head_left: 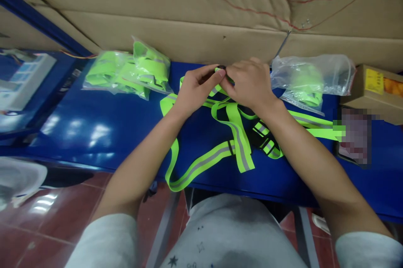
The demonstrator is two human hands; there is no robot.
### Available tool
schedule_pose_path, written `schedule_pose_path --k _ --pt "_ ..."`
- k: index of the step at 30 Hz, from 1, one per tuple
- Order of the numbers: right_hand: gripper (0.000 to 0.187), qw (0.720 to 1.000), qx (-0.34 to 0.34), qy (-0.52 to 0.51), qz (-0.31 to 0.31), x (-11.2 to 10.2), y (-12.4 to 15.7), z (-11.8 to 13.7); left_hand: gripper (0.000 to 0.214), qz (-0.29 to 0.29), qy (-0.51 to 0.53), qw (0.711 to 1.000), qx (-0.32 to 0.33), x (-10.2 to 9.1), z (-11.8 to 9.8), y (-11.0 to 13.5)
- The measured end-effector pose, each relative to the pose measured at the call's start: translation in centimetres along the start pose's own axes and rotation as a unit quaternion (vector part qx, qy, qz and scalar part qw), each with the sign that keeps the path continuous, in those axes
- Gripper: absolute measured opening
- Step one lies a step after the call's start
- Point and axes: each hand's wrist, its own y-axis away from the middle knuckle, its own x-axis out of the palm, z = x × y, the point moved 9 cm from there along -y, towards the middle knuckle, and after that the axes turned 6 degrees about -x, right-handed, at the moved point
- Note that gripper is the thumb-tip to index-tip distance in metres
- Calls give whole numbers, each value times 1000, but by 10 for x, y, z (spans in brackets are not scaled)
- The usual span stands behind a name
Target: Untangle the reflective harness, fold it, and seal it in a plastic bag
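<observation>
A neon-yellow reflective strap with a grey stripe lies in loose loops across the blue table, one loop hanging over the front edge. Its upper part rises to my two hands, which meet above the table. My left hand pinches the strap by a small dark piece, thumb and finger closed. On the other side, my right hand has its fingers curled round the same spot, partly hiding it. Black buckles on the strap rest near my right forearm. Strap ends run right, beneath that forearm.
Clear bags of folded neon straps stand at the back left. Another bagged strap is at the back right, beside a cardboard box. A blurred-out flat object lies right. A cardboard wall closes off the back.
</observation>
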Motion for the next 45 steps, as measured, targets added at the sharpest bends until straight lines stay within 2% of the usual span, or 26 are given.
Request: schedule_pose_path --k 5,11,14,16,19,24,27,33,35,37,40,42,45 --pt "48 1000 10 -5 11 -2 0 -2 43 -7 -16 1000 -13 -2 -3 0" --pt "49 999 40 2 -11 -5 -2 -3 45 -6 0 1000 -20 -1 -10 1" --pt "47 996 53 -60 -34 -11 -2 -7 48 -15 5 1000 -11 -5 -9 0" --pt "42 990 27 -129 -39 -14 -3 -11 50 -10 3 1000 9 -8 -7 0" --pt "31 971 -22 -236 -25 -17 -3 -21 53 34 -12 998 53 -9 -6 0" --pt "23 906 -11 -423 0 -11 0 -41 54 117 -42 988 88 -4 -10 3" --pt "24 882 -8 -470 20 -8 0 -41 55 141 -54 984 98 -4 -17 4" --pt "31 863 12 -505 28 -4 1 -40 52 164 -124 966 155 -1 -35 9" --pt "29 843 25 -535 42 1 3 -42 53 157 -153 961 171 2 -41 12" --pt "27 830 29 -554 53 3 4 -43 52 125 -186 956 188 3 -48 16" --pt "24 835 40 -545 57 2 6 -51 52 85 -231 950 195 3 -53 19" --pt "21 842 62 -534 48 0 7 -60 54 77 -255 947 181 3 -51 19" --pt "21 830 100 -546 47 1 8 -68 58 81 -293 940 156 3 -45 18"
